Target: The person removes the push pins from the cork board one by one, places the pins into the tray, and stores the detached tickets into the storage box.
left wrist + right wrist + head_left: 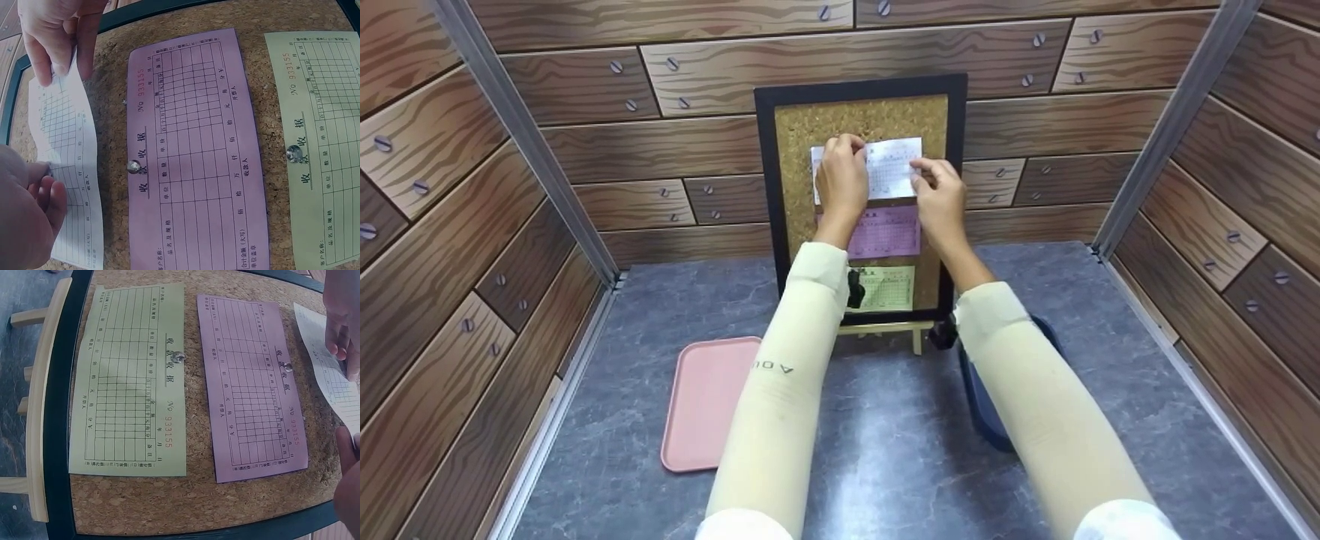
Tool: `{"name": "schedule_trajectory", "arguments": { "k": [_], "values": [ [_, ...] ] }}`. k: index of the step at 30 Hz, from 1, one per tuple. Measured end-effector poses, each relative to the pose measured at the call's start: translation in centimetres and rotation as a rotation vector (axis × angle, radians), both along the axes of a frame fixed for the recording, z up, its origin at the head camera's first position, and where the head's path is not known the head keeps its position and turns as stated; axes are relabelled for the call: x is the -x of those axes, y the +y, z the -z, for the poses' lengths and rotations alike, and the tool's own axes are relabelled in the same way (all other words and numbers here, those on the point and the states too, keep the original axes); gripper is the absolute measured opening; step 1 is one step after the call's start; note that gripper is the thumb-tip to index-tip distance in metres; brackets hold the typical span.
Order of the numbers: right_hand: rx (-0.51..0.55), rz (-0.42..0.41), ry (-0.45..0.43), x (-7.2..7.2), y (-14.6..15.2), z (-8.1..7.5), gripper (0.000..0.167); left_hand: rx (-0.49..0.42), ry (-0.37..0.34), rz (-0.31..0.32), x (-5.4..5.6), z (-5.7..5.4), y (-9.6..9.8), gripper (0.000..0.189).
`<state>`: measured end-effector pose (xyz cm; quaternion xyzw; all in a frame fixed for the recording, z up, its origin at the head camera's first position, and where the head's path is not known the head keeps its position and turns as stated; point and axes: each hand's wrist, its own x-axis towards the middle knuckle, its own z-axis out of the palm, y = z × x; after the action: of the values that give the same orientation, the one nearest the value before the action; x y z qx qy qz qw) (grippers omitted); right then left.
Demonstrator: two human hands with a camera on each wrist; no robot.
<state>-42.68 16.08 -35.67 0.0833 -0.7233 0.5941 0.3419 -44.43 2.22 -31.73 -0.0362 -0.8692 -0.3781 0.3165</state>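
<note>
A white receipt slip (pixel 894 169) lies against the upper part of a black-framed corkboard (pixel 934 120). My right hand (pixel 941 196) pinches the slip's right edge, which bends off the cork in the left wrist view. My left hand (pixel 842 180) is at the slip's upper middle with fingers curled and tips together. Something small and dark seems to sit between those fingertips; its kind is hidden. Below, a pink receipt slip (pixel 194 135) and a green receipt slip (pixel 132 382) hang from clear pushpins, one pushpin (pixel 133 166) on the pink and another pushpin (pixel 178 357) on the green.
The board stands on a light wooden easel (pixel 916 341) on a dark marbled tabletop (pixel 877 450). To the left lies a pink tray (pixel 697 412); a dark blue tray (pixel 986 412) is partly under the right forearm. Wood-print walls (pixel 690 142) enclose the back and sides.
</note>
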Motion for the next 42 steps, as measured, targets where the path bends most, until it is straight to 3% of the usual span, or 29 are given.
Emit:
{"name": "schedule_trajectory", "arguments": {
  "k": [27,33,40,42],
  "values": [
    [-0.023,-0.016,0.043,-0.1,0.5,0.1,0.022,0.014,-0.002,0.071,0.3,-0.4,-0.6,0.013],
    [-0.012,-0.022,0.041,0.0,0.4,0.1,0.022,0.006,-0.008,0.054,0.4,-0.3,-0.6,0.013],
    [-0.013,-0.018,0.032,-3.3,-0.8,-2.0,0.023,0.019,-0.001,0.001,0.5,0.0,-0.3,0.012],
    [-0.019,-0.011,0.025,-3.4,-0.8,-2.1,0.022,0.014,-0.005,0.001,0.5,0.0,-0.3,0.012]
  ]
}}
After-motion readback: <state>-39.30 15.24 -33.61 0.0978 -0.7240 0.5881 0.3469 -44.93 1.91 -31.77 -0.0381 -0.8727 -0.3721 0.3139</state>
